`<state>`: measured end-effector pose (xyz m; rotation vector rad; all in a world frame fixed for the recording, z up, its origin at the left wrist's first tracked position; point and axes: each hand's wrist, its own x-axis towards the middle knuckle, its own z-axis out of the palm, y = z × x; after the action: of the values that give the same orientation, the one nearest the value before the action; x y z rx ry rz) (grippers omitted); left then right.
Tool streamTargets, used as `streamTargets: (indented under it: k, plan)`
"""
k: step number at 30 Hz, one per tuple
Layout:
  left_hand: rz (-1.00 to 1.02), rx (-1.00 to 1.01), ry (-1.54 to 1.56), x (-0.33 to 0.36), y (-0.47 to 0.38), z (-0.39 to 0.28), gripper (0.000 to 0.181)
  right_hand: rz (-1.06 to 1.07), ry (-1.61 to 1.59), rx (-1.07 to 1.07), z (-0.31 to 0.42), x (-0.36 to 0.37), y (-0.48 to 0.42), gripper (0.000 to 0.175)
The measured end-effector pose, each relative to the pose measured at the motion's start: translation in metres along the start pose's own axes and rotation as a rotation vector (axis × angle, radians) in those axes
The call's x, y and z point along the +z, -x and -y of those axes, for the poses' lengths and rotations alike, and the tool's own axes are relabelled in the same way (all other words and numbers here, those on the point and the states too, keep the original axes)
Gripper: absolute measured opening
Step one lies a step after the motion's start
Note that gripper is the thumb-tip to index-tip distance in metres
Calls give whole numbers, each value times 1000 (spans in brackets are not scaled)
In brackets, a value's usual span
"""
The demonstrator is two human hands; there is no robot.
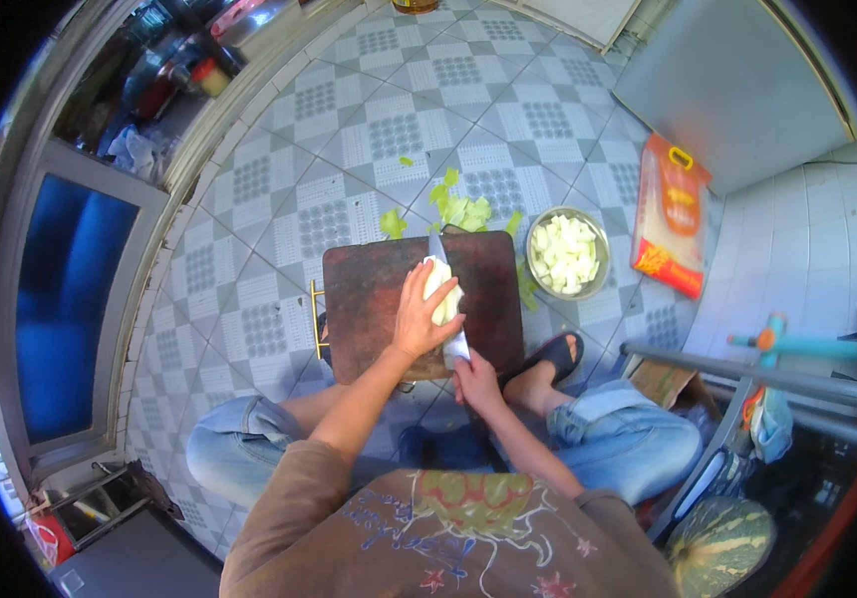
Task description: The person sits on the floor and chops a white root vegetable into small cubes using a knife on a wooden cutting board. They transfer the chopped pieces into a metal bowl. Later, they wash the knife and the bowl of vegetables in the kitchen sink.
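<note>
My left hand (419, 312) presses on a pale, peeled vegetable (441, 290) lying on a dark wooden cutting board (369, 299), its fingers spread over the near side. In my right hand (478, 380) is the handle of a long kitchen knife (458, 347). The blade runs away from me along the vegetable's right side, and its tip shows beyond the far end. Whether the edge is in the vegetable I cannot tell. Right of the board, a round metal bowl (605, 258) holds many pale cut chunks.
Green leafy scraps (466, 212) lie on the tiled floor (309, 179) beyond the board. A red and orange plastic package (672, 217) lies farther right, near a grey cabinet-like panel (735, 82). At the lower right are a metal rack (757, 377) and a striped green squash (724, 546).
</note>
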<state>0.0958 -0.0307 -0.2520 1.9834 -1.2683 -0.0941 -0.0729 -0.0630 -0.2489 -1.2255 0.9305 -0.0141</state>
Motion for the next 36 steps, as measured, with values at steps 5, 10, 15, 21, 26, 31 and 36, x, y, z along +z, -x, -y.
streamTargets:
  k: [5,10,15,21,26,31,36]
  plan:
    - [-228,-156,112,12,8,-6,46,61,-115,-3,9,20,2,11]
    - [-326,-174,118,19,10,-12,40,114,-159,-2,11,12,4,10]
    - [-296,-132,149,31,-2,-36,41,65,-237,13,11,-8,15,10]
    - [-195,-10,339,91,-63,-87,41,-205,-289,-53,21,-74,11,12]
    - [-99,-102,477,179,-107,-114,34,-484,-213,-91,44,-132,-18,15]
    - [-3,-275,451,261,-125,-101,31,-591,-227,25,32,-170,-48,15]
    - [94,-224,238,296,-133,-73,31,-714,-71,40,23,-182,-57,17]
